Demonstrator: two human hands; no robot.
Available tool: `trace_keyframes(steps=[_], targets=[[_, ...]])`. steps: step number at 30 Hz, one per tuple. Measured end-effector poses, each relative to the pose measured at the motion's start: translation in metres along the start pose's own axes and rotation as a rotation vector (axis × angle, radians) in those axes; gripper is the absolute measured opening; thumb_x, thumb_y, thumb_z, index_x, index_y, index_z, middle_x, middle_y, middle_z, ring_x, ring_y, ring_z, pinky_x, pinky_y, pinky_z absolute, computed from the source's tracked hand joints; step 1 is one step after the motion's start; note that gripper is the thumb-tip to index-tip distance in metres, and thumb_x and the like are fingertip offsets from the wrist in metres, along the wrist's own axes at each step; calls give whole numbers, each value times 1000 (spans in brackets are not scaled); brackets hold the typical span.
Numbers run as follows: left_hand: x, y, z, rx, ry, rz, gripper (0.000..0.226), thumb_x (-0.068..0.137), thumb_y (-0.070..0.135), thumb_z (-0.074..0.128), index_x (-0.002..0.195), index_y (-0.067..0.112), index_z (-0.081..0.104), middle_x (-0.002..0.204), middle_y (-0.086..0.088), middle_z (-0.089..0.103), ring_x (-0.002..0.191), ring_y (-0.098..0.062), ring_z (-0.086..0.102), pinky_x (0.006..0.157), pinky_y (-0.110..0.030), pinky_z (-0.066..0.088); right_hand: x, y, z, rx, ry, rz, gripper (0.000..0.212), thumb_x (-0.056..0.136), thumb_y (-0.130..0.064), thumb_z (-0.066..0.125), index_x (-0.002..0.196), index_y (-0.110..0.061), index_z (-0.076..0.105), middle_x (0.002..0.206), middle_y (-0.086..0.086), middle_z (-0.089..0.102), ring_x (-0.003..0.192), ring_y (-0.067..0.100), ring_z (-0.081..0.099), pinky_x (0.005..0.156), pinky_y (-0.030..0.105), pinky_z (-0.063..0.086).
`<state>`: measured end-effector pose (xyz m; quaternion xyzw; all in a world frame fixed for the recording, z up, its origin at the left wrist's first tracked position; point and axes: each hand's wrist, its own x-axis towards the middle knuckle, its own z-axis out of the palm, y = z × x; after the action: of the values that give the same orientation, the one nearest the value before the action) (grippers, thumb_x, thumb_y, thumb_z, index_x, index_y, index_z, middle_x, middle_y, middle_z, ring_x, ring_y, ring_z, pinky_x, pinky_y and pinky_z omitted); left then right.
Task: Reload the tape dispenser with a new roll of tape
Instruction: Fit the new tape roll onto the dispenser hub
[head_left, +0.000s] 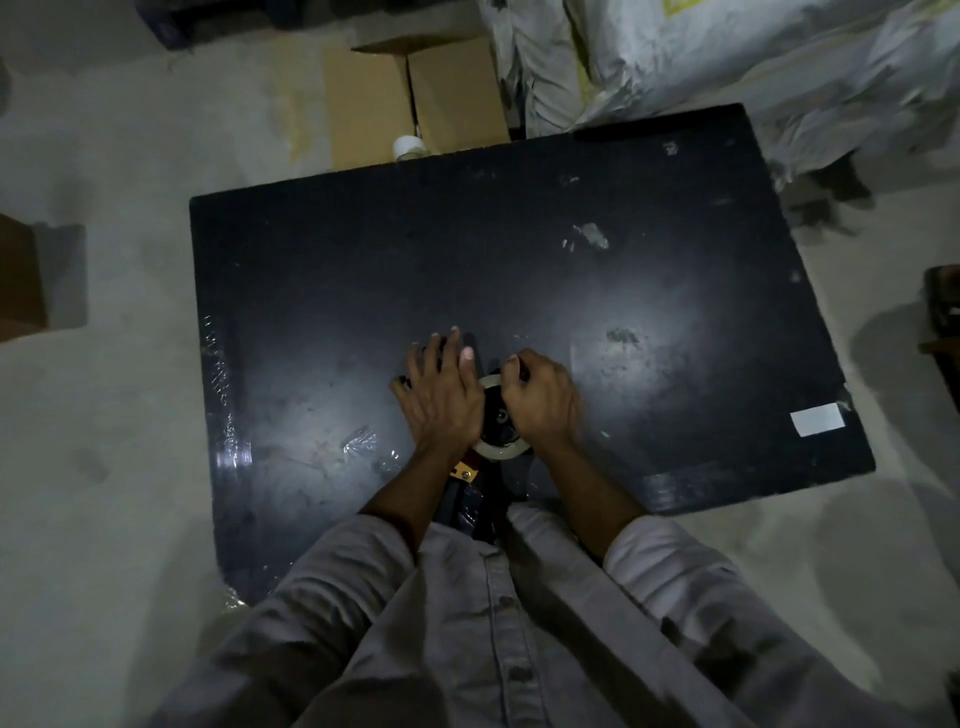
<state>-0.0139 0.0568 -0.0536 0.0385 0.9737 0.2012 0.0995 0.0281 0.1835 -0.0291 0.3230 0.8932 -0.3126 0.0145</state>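
So the tape dispenser (475, 486) is lying flat on the black table (363, 249), close to the near edge and roughly midway along it, handle pointing back at the person. The roll of tape (500, 451) sits on the dispenser's hub, and you can only see a pale arc of it peeking out between the two hands.

Left hand (441, 397) is spread flat, fingers open and fanned out, pressing down over the front part of the dispenser. Right hand (540, 397) is curled up tight on the far right rim of the roll, fingers closed around something dark there; can't make out exactly what.

Both sleeves (675, 566) are light grey. Table surface is pretty scuffed, with bits of clear film stuck along the left edge and a white label (818, 419) near the right corner. Another white tape roll (409, 147) sits on a cardboard box (415, 98) beyond the far edge.
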Motion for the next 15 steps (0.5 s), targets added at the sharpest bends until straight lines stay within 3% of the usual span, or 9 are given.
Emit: trace_keyframes(steps=[2, 6, 10, 15], targets=[[1, 2, -1, -16, 0, -10, 71, 113, 56, 9, 166, 28, 47, 169, -3, 50, 159, -32, 36, 118, -62, 36, 1, -2, -3, -17, -5, -10, 39, 108, -43, 46, 96, -17, 73, 94, 8, 77, 86, 30, 71, 69, 36, 47], [2, 1, -1, -37, -6, -26, 74, 112, 63, 12, 161, 27, 54, 167, -4, 54, 156, -32, 40, 119, -59, 35, -5, -4, -9, -29, -33, 7, 50, 114, -45, 41, 106, -14, 79, 106, 16, 81, 97, 39, 74, 80, 42, 57], [-3, -2, -1, -166, 14, -52, 78, 108, 67, 14, 157, 26, 61, 165, -1, 57, 154, -27, 41, 122, -55, 31, -13, 1, -13, 137, -136, 87, 57, 118, -40, 35, 105, -4, 78, 111, 23, 78, 98, 36, 70, 80, 37, 47], [-12, -2, 1, -231, 67, -44, 67, 111, 59, 25, 152, 24, 65, 163, -4, 57, 155, -29, 40, 122, -55, 30, -11, 8, -21, 192, -251, 175, 49, 114, -36, 35, 121, -8, 75, 133, 23, 73, 121, 39, 66, 99, 43, 49]])
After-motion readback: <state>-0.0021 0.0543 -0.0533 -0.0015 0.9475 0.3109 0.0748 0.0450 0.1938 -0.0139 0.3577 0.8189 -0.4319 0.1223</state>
